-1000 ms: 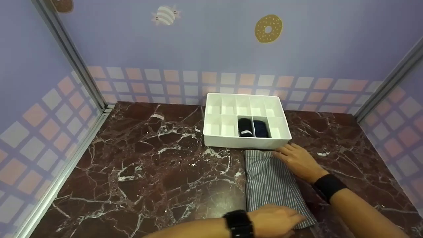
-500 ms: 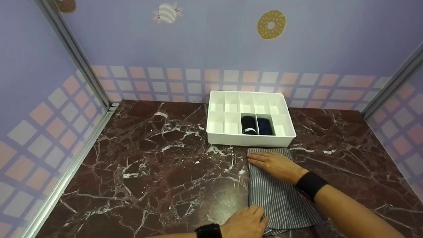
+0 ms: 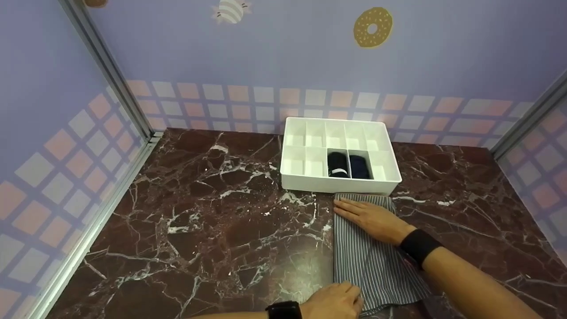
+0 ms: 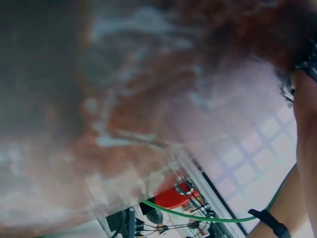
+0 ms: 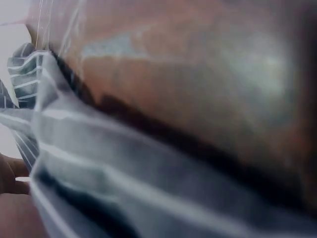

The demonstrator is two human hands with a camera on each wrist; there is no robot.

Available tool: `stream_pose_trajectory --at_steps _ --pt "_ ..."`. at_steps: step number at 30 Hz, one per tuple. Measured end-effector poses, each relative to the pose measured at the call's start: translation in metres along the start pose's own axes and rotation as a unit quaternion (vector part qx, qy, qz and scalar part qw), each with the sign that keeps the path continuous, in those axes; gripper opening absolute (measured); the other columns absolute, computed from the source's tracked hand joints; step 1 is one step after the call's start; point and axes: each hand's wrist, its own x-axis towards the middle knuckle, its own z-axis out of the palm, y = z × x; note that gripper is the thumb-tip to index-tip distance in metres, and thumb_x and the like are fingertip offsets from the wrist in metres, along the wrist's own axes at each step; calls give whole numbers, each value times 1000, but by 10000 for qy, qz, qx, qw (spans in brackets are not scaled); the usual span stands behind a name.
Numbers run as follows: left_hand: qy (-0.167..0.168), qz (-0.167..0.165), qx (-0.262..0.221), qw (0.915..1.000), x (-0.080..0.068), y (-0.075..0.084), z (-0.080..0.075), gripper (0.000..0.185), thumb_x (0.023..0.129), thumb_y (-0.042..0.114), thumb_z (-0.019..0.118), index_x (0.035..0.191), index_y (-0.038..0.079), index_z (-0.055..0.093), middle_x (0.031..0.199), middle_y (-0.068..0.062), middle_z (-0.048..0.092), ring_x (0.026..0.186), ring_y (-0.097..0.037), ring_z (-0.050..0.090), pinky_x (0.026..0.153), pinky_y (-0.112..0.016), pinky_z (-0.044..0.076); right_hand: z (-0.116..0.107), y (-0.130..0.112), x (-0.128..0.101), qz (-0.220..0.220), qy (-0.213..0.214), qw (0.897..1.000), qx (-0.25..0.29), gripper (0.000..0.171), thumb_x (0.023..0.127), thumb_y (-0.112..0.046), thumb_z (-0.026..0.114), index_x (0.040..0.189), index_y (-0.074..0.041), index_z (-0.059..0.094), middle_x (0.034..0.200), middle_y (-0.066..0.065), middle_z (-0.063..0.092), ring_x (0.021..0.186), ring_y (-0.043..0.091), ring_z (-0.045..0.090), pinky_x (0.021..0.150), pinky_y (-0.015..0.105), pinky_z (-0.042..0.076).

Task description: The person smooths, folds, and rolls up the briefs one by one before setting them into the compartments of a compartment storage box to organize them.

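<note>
Right hand (image 3: 374,218) lies flat, fingers straight, on the folded striped cloth (image 3: 370,261) while the left hand (image 3: 334,301), fingers curled, grips its near edge, apparently mid-fold; rolling toward the far white divider box (image 3: 341,186) looks next.

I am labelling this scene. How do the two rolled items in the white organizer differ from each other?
The left roll is black, with a pale band near its front end; the right roll is dark navy and plain. Both are rolled, similar in size, and lie in adjacent front-row compartments of the white organizer.
</note>
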Motion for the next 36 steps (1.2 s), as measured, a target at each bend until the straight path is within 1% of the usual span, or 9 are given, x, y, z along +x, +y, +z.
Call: stream_pose_trajectory --at_steps 5,10,15,18,21,23,25,31,36 --pt "-274 -221 -615 9975 -4 -7 -9 13 86 28 58 88 22 69 81 8 53 69 -4 46 52 -14 36 -6 5 -12 142 253 9995 -89 63 79 5 47 140 -9 39 145 11 36 129 31 38 97 47 38" --pt "-924 -567 -806 9908 -19 -20 -24 7 82 25 62 83 24 68 79 9 60 68 -6 53 54 -18 43 -14 16 -33 83 762 9966 -304 63 68 10 52 129 -7 53 133 9 52 118 28 50 93 44 43" --pt "-1107 -624 -755 9890 -16 -28 -39 13 79 38 67 78 25 64 74 12 54 64 -4 47 51 -17 39 -19 22 -53 -189 1234 9912 -441 47 73 3 50 118 -6 62 120 8 61 106 27 58 87 44 46" --pt "-1047 -332 -654 9918 5 -20 -41 18 82 45 63 86 28 62 83 14 51 72 -2 45 58 -14 38 -21 25 -61 -368 1360 9883 -588 38 82 -4 47 115 -6 64 118 7 62 103 27 59 85 43 47" --pt "-1262 84 -588 9902 32 -6 -36 30 91 48 46 111 29 59 112 14 53 97 1 47 78 -14 41 -22 26 -70 -494 1293 9878 -718 36 84 -9 44 113 -6 66 116 7 63 102 26 60 83 43 48" --pt "-1454 340 -602 9870 48 2 -30 40 95 48 36 127 29 50 133 11 45 117 -2 42 94 -18 37 -21 26 -75 -561 1145 9888 -775 37 84 -10 43 113 -6 65 116 8 63 102 26 60 83 43 48" --pt "-1546 570 -507 9850 58 8 -23 46 97 48 29 137 28 41 144 12 35 129 -4 33 103 -18 29 -20 25 -80 -549 969 9907 -785 38 85 -10 42 115 -5 64 118 9 62 105 26 59 84 43 47" --pt "-1121 1203 -62 9864 68 14 -8 41 98 31 37 138 24 42 143 11 38 129 -3 33 101 -13 27 -14 25 -87 -225 460 9963 -685 45 85 -8 38 127 -3 54 133 12 51 120 27 49 92 43 43" --pt "-1006 1483 79 9838 68 14 -8 42 98 29 36 139 22 41 143 9 38 130 -5 33 104 -14 22 -14 28 -91 114 263 9984 -490 47 87 -7 41 132 -3 49 140 12 43 125 30 44 95 46 40"
